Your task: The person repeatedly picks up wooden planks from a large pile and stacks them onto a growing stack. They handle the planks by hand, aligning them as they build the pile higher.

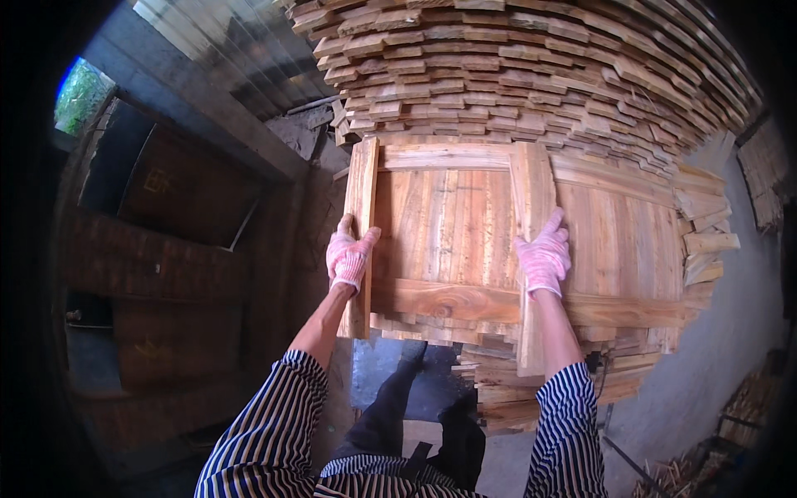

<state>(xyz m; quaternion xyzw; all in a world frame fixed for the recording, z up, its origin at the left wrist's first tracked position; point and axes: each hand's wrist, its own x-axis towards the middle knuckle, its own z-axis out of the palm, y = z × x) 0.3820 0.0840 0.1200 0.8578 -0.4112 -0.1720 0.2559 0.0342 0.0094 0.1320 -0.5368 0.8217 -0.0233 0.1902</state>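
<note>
My left hand point(348, 256), in a pink-and-white knit glove, is closed around a wooden bar point(360, 191) on the left, thumb on its inner side. In a matching glove, my right hand point(545, 259) grips a wider wooden bar point(535, 178) farther right, its fingers partly hidden. Both bars run away from me, roughly parallel. Between them lies a panel of reddish-brown slats point(444, 224), bordered by a far rail point(444, 158) and a near rail point(448, 300). Similar slats point(614, 236) continue to the right of my right hand. How the bars join the rails I cannot tell.
A tall stack of wooden boards point(498, 83) rises at the far side. More boards point(515, 390) are piled below the panel. Dark shelving-like structure point(178, 191) stands on the left. Wood scraps point(681, 477) lie at the lower right, beside grey floor point(697, 365).
</note>
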